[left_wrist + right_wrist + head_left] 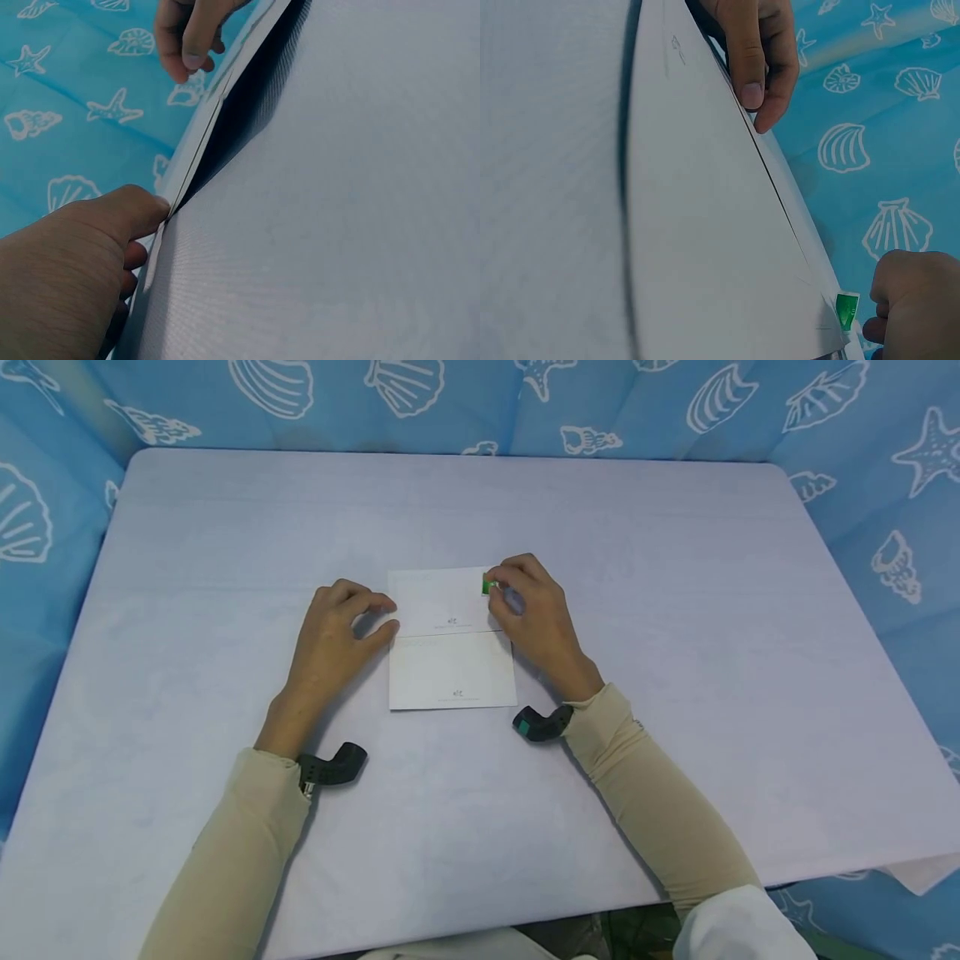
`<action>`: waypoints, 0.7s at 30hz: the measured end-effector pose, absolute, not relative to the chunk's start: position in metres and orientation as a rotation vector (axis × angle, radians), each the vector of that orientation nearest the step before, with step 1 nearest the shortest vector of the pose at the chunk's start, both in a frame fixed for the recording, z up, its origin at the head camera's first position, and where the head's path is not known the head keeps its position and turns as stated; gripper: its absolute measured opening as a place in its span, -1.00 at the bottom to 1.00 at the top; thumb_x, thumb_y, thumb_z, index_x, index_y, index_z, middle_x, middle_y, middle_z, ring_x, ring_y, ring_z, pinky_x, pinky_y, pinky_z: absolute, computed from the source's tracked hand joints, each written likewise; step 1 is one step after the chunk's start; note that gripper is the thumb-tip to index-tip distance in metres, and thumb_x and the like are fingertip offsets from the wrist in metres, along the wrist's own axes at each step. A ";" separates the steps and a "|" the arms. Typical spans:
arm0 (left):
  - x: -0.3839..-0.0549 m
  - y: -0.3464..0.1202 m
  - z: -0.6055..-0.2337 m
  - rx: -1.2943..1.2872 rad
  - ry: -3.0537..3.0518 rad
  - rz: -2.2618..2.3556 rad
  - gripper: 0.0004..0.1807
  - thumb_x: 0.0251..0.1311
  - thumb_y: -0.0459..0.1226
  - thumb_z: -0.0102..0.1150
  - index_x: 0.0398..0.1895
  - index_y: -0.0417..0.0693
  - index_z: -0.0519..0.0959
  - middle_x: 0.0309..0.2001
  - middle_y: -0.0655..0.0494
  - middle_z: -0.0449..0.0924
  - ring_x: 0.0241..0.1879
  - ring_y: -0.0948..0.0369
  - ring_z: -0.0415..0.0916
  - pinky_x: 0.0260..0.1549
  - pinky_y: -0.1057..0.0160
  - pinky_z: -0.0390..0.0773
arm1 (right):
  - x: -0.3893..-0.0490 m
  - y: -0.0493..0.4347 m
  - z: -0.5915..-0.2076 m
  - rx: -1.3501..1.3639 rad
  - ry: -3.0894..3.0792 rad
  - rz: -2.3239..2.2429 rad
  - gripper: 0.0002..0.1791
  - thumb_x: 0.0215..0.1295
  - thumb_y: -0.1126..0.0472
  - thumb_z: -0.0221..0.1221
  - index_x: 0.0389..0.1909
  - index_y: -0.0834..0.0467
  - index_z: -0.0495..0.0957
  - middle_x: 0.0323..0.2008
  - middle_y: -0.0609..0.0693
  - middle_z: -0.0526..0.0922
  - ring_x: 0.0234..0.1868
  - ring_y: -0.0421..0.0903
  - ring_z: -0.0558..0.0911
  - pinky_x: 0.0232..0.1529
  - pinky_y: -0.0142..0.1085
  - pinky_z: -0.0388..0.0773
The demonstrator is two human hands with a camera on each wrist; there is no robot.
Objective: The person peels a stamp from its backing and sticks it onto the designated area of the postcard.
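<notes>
Right hand's pinching the green label; left hand's thumb and forefinger sit apart beside the white card. Label's probably featherlight and bendy, so edges only.

Honestly, no actual words can be read here. A tiny grey logo with a line of minuscule print is seen on each half of the white rectangular paper sheet with a crease across it. Pale marks are carried by the small green-and-white rectangular tab, too blurry though.
</notes>
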State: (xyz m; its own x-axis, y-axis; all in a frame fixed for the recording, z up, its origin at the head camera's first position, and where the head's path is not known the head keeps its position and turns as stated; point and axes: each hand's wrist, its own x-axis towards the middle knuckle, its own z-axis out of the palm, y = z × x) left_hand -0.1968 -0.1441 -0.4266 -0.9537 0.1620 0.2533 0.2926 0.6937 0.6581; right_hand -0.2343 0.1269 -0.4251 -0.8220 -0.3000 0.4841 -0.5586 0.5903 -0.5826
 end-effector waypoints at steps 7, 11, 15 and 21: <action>-0.197 -0.144 -0.425 -0.365 -2.737 -1.092 -0.77 0.24 -0.21 0.38 -0.08 -0.08 0.71 -0.03 0.00 0.52 0.02 -0.01 0.35 0.01 0.02 0.37 | -0.231 0.128 -0.422 0.734 -2.493 1.052 -0.80 0.38 0.39 0.16 -0.06 0.30 0.67 0.04 0.11 0.59 0.12 -0.01 0.56 0.17 -0.26 0.46; -0.196 -0.144 -0.424 -0.359 -2.745 -1.090 -0.77 0.24 -0.20 0.38 -0.08 -0.07 0.71 -0.02 0.00 0.52 0.04 -0.01 0.35 0.02 0.03 0.37 | -0.231 0.128 -0.423 0.767 -2.501 1.021 -0.78 0.37 0.40 0.16 -0.04 0.30 0.67 0.06 0.11 0.61 0.15 0.00 0.56 0.19 -0.24 0.45; -0.197 -0.144 -0.424 -0.357 -2.748 -1.096 -0.76 0.24 -0.20 0.38 -0.07 -0.07 0.71 -0.01 0.01 0.52 0.04 0.00 0.34 0.02 0.02 0.37 | -0.230 0.128 -0.423 0.769 -2.539 0.993 -0.77 0.37 0.40 0.17 -0.02 0.29 0.68 0.08 0.12 0.62 0.16 0.02 0.56 0.19 -0.22 0.45; -0.196 -0.145 -0.423 -0.366 -2.748 -1.097 -0.77 0.25 -0.20 0.37 -0.08 -0.06 0.71 -0.02 0.01 0.51 0.02 -0.01 0.34 0.00 0.03 0.37 | -0.230 0.129 -0.422 0.786 -2.616 0.953 -0.76 0.38 0.38 0.18 -0.01 0.31 0.68 0.09 0.16 0.61 0.18 0.04 0.53 0.22 -0.23 0.42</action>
State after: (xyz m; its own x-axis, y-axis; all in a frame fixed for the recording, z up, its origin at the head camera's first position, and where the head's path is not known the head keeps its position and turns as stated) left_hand -0.1963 -0.1445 -0.4226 -0.9572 0.1660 0.2372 0.2837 0.7010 0.6543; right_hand -0.2298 0.1288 -0.4223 -0.8239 -0.4029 0.3986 -0.5649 0.6411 -0.5195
